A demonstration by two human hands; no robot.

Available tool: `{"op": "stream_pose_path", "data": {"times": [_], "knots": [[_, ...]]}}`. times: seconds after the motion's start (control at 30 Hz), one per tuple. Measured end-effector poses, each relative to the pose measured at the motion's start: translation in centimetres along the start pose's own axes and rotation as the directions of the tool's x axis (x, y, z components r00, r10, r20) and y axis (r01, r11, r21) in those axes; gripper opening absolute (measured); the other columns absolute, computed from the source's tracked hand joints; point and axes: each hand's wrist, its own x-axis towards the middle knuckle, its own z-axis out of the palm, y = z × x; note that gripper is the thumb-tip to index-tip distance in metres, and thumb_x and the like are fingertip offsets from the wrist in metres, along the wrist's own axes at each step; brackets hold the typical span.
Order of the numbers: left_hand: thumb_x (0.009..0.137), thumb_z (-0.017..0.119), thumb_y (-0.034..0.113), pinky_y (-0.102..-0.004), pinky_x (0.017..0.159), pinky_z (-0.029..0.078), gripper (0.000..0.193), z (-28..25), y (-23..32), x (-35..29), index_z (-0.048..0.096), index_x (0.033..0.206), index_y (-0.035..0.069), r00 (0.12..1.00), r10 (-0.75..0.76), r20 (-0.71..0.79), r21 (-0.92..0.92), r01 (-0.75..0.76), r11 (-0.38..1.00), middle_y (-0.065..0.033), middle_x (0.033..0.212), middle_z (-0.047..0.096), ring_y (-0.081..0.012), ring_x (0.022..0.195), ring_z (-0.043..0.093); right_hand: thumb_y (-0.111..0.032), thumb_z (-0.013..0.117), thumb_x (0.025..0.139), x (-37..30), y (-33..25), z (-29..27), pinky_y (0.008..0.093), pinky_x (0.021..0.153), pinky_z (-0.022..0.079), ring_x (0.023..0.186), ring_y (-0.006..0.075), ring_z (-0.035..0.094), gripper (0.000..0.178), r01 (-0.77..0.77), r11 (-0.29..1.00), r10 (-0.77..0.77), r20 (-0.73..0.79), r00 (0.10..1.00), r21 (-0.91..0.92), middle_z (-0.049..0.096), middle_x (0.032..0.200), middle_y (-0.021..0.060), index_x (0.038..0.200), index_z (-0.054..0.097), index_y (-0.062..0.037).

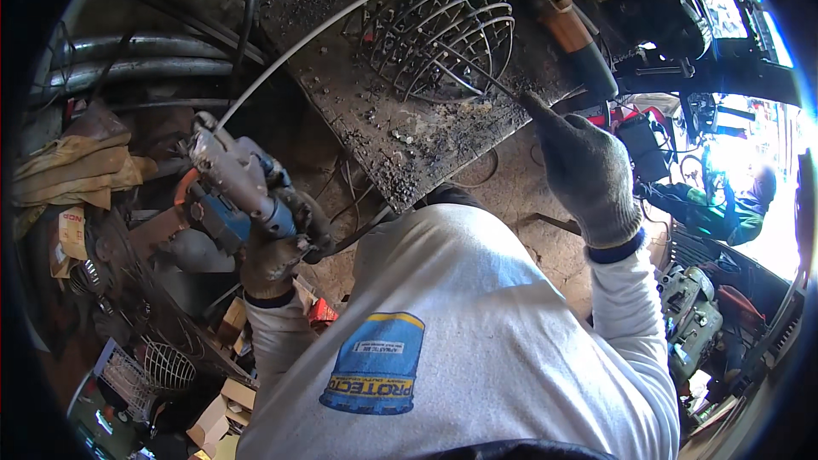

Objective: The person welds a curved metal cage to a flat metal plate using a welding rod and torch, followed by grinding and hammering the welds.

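Note:
My left hand (273,255), in a dirty work glove, is closed around what looks like a welding electrode holder (243,179), with a grey, worn head and a blue collar. A long pale rod (311,38) comes out of its head and arcs up past the top of a wire basket (447,30). This domed basket of metal wires rests on a dark metal tabletop (341,111). My right hand (584,166), in a grey knit glove, grips a thin dark rod (486,75) that points into the basket's wires. Whether its tip touches them is hard to tell.
An angle grinder (588,60) with an orange and dark body lies at the tabletop's right, disc outward. Black crumbs litter the surface. Metal pipes (145,60) and tan cloths (85,166) are at left. Another wire basket (169,365) sits lower left. A machine (688,311) stands at right.

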Motion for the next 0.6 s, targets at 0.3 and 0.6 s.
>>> {"op": "stream_pose_path", "data": {"times": [0.3,0.6], "knots": [[0.069,0.070,-0.008,-0.0298,0.062,0.045,0.045,-4.6,-1.7,-5.5,0.056,0.109,0.006,0.979,-0.051,-0.200,0.111,0.074,0.991,-0.0071,0.103,0.059,-0.0173,0.087,0.059,-0.011,0.058,0.094,0.7,0.6,-0.1,0.0413,0.061,0.054,0.071,0.0302,0.069,0.045,0.024,1.000,-0.024,0.021,0.999,0.008,0.067,0.082,0.0116,0.137,0.061,-0.0208],[0.068,0.085,0.004,-0.0291,0.067,0.049,0.057,-3.4,-0.7,-4.9,0.054,0.115,0.008,0.988,-0.103,-0.118,0.012,0.105,0.994,-0.0040,0.100,0.059,-0.0139,0.086,0.058,-0.012,0.060,0.094,0.3,0.9,0.5,0.0434,0.058,0.053,0.067,0.0314,0.068,0.045,0.038,0.999,-0.038,-0.030,0.999,0.007,0.064,0.075,0.0113,0.137,0.061,-0.0240]]}}
